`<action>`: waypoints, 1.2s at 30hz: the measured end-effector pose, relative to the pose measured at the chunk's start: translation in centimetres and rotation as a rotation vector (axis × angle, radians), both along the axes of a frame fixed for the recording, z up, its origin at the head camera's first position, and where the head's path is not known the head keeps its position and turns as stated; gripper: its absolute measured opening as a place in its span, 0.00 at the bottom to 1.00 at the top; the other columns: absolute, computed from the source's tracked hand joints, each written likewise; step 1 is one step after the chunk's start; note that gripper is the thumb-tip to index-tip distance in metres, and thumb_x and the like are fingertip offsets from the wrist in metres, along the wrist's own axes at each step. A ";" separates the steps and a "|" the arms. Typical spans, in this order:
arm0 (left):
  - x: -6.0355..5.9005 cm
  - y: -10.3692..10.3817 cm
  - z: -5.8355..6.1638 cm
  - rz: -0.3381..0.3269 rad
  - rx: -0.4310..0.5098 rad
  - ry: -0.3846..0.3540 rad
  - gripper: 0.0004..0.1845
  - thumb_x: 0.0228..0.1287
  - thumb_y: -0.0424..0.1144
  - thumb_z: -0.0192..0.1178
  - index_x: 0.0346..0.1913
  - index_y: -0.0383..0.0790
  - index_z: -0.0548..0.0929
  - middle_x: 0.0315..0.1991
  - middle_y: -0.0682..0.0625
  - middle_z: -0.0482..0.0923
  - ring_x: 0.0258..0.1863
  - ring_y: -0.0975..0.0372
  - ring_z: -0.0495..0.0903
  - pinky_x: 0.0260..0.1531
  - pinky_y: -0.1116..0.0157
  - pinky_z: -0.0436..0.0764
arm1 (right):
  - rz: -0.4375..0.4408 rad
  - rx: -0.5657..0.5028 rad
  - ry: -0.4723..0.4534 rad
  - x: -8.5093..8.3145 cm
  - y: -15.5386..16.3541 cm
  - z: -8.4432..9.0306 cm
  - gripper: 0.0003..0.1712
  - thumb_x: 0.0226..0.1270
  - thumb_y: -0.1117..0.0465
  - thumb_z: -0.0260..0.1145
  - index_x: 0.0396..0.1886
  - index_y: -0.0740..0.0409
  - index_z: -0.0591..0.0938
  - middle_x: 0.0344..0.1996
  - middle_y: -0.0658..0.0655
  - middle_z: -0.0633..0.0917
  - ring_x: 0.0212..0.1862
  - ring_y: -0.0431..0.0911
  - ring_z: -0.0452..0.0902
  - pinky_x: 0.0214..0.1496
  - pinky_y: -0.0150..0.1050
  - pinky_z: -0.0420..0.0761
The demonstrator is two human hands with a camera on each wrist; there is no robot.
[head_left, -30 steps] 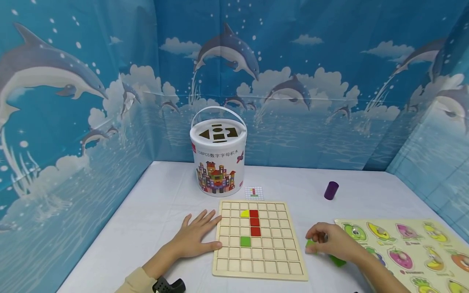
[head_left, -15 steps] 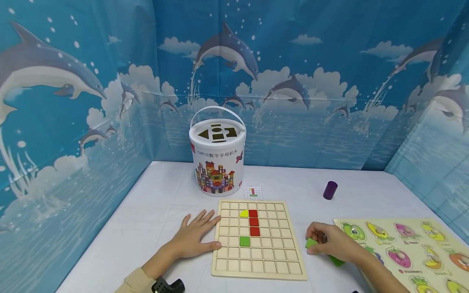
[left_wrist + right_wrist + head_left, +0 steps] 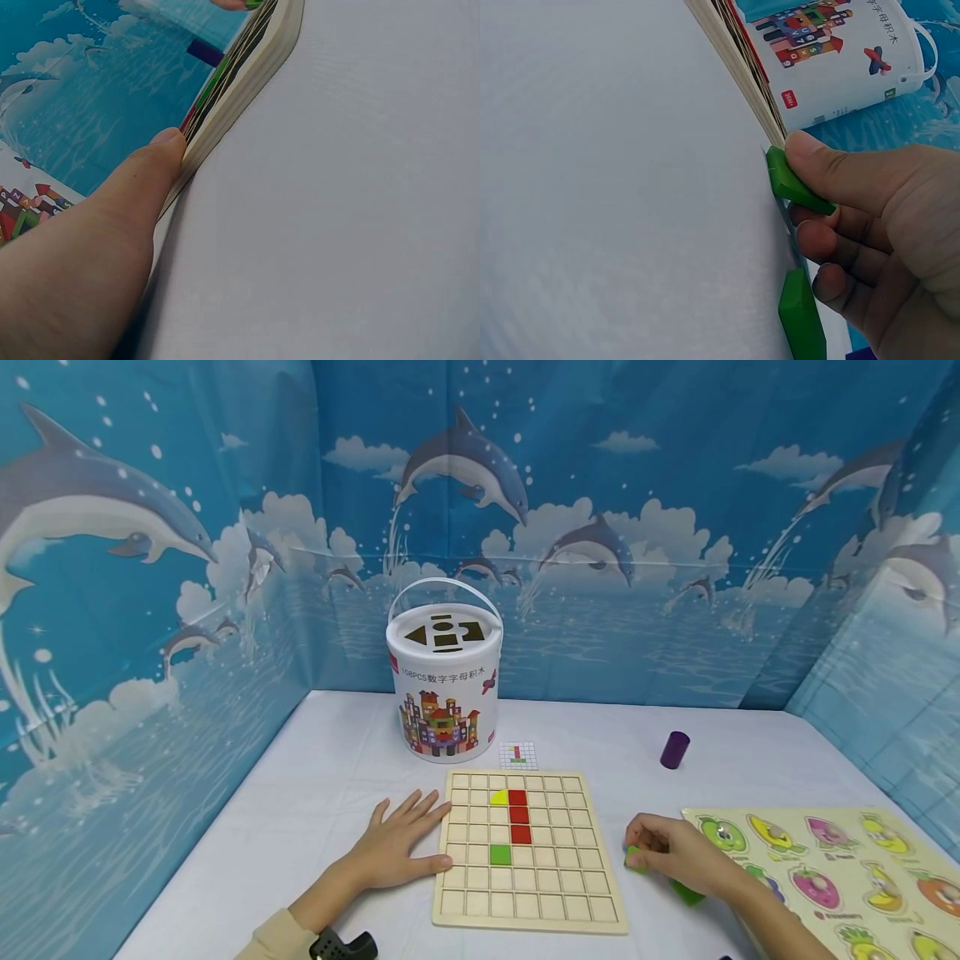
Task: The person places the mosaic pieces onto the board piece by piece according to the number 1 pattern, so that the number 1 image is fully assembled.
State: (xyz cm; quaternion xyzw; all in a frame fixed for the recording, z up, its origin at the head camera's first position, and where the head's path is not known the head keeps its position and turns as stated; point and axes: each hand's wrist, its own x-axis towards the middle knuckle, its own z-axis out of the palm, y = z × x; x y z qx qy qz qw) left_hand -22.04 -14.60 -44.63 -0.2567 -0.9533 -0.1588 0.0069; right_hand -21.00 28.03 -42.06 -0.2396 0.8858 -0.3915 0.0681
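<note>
While pinched, green tile [image 3: 791,182] touches right hand [image 3: 675,853].

Bare white desk [image 3: 330,777] lies open left of the wooden grid board [image 3: 558,893]. Rear blocked by the white lidded bucket [image 3: 444,681]; a purple cylinder [image 3: 674,749] stands farther right. The fruit puzzle board [image 3: 862,893] fills the right edge.

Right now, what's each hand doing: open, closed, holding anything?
Left hand: open, flat on the table, thumb against the grid board edge.
Right hand: pinches a green tile.
</note>
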 end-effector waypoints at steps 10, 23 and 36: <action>-0.1 0.0 0.0 0.004 0.004 -0.011 0.43 0.54 0.74 0.43 0.71 0.58 0.55 0.72 0.54 0.48 0.71 0.54 0.43 0.61 0.39 0.37 | -0.026 -0.001 0.006 0.0 -0.3 0.1 0.10 0.60 0.54 0.65 0.34 0.55 0.76 0.22 0.48 0.76 0.24 0.37 0.70 0.24 0.32 0.71; -0.2 0.0 -0.2 0.001 0.009 -0.009 0.43 0.55 0.74 0.44 0.71 0.58 0.56 0.72 0.53 0.49 0.71 0.53 0.44 0.61 0.38 0.37 | -0.028 -0.113 -0.152 -0.1 -1.6 0.6 0.13 0.60 0.57 0.66 0.37 0.62 0.76 0.28 0.58 0.77 0.21 0.44 0.76 0.23 0.38 0.80; -0.3 -0.1 -0.3 0.006 -0.002 -0.010 0.44 0.53 0.75 0.41 0.71 0.59 0.54 0.72 0.54 0.47 0.71 0.54 0.43 0.61 0.38 0.37 | 0.111 -0.198 -0.129 -0.8 -3.8 1.0 0.12 0.62 0.60 0.65 0.38 0.64 0.76 0.27 0.57 0.78 0.22 0.45 0.77 0.23 0.41 0.80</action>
